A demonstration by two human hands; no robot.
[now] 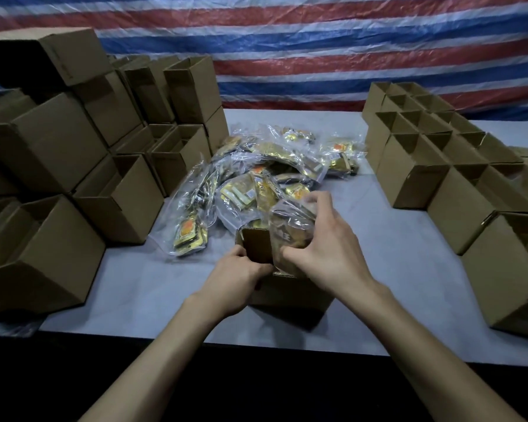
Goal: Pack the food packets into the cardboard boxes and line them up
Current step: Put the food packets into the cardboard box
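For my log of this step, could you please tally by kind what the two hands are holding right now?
Cardboard box, gripped at its flap by the left hand: 1
Food packet, gripped by the right hand: 1
Total: 2

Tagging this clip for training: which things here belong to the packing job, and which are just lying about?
Job: front box, its flap held by the left hand; packet gripped by the right hand; packet pile; open boxes right; stacked boxes left.
Lying about: striped tarp; table, only bearing it all.
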